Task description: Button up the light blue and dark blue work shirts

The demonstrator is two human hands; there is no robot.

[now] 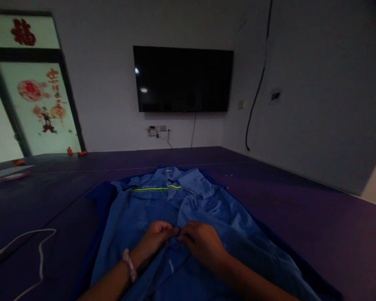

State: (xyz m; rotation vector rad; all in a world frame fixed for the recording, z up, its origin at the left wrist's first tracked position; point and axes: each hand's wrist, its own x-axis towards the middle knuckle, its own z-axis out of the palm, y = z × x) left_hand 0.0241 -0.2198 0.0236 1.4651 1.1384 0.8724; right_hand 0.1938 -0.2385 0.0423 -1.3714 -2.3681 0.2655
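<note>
A blue work jacket with a yellow-green reflective stripe lies spread on a dark purple surface, collar away from me. My left hand and my right hand meet at the jacket's front opening near the middle. Both have their fingers curled and pinched on the fabric edges there. A pink band circles my left wrist. What lies between the fingertips besides cloth is hidden.
A white cable snakes over the surface at the left. A dark wall screen hangs ahead, with a socket and wires below it. A glass door with red paper cuttings stands at the far left. Small orange items sit by it.
</note>
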